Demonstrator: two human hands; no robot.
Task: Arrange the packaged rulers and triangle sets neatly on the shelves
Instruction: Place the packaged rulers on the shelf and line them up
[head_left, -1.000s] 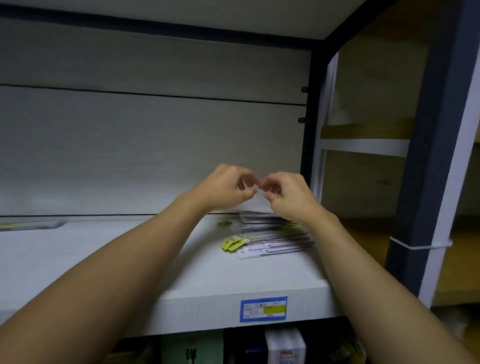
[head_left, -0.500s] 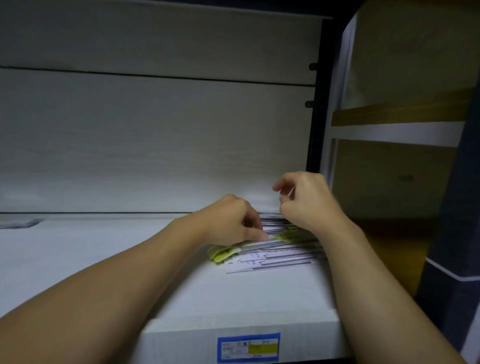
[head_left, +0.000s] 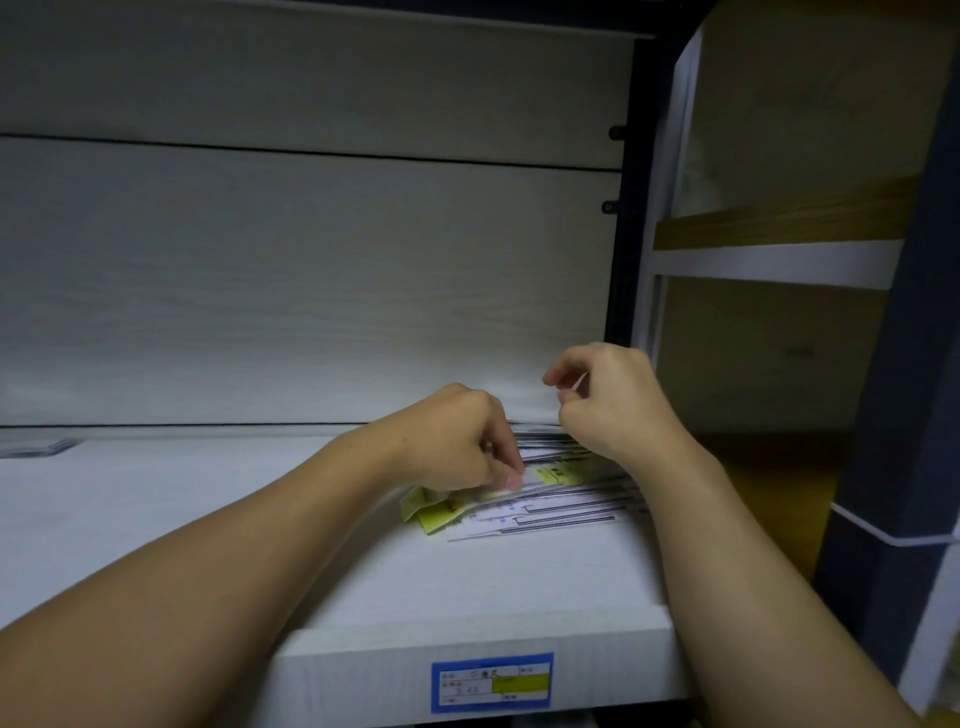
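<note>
Stack of packaged rulers (head_left: 550, 506) flat on white shelf (head_left: 467, 587), at 3 o'clock end against the dark upright (head_left: 623, 260), fanned unevenly, yellow tags toward 9 o'clock. Left hand (head_left: 457, 441) on stack's 9 o'clock end, fingers (head_left: 511, 475) curled, pinching top package. Right hand (head_left: 613, 400) raised above stack at 12 o'clock side, fingers curled, pinching a thin white strip (head_left: 577, 383). Blue-yellow label (head_left: 491, 682) on shelf front edge at 6 o'clock.

Left arm: bare, stretched forward from lower left.
Left hand (head_left: 457, 439): knuckles up, fingers curled downward, fingertips pressed low.
Right arm: bare, reaching from lower right.
Right hand (head_left: 610, 397): raised higher, fingers curled, thumb and forefinger pinched together.
</note>
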